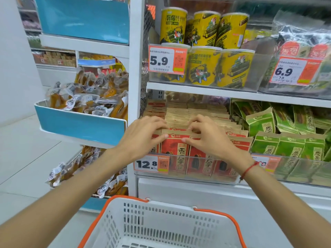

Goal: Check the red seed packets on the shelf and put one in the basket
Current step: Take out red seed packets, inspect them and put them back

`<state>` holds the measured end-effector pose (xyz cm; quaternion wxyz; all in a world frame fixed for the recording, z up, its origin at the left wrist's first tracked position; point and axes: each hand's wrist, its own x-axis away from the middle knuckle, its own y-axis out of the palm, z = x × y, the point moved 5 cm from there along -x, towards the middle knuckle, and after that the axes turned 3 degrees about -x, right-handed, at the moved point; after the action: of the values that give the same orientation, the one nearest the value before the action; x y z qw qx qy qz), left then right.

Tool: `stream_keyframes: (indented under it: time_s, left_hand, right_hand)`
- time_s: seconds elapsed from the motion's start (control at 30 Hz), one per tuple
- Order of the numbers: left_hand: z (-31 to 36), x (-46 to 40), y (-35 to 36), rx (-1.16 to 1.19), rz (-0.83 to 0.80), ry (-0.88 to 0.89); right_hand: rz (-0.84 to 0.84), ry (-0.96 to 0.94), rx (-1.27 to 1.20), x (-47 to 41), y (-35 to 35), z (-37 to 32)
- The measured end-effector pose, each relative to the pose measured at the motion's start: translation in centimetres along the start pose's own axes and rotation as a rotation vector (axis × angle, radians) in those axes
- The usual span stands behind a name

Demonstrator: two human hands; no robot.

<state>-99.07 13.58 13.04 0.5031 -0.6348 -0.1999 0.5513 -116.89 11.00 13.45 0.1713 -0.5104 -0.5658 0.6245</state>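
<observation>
Checking step: both hands on the front red seed packet (174, 147) in the shelf (197, 86) bin. Left hand (141, 135) & right hand (207, 136) pinch its top edge w/ thumb + fingers. Next, prob.: lift it clear, lower into basket (161, 228) below, which looks empty.

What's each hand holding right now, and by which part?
Both hands pinch the same front red seed packet by its top sealed edge: left hand at the upper left corner, right hand at the upper right. It still stands in the shelf row.
</observation>
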Motion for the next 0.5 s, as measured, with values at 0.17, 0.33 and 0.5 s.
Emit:
stream_keyframes:
  time_s: [0.17,0.33,0.5]
  left_hand:
    - [1.4,-1.5,0.4,-0.042,0.064,0.013]
    - [1.2,-1.1,-0.1,0.261,0.183,-0.012]
    - [0.5,-1.1,-0.8,0.559,0.171,-0.117]
  right_hand:
    - [-0.110,-0.019,-0.009,0.5,-0.3,1.0]
    - [-0.101,-0.019,-0.067,0.4,-1.5,0.8]
    - [0.111,0.010,-0.410,0.1,-2.8,-0.2]
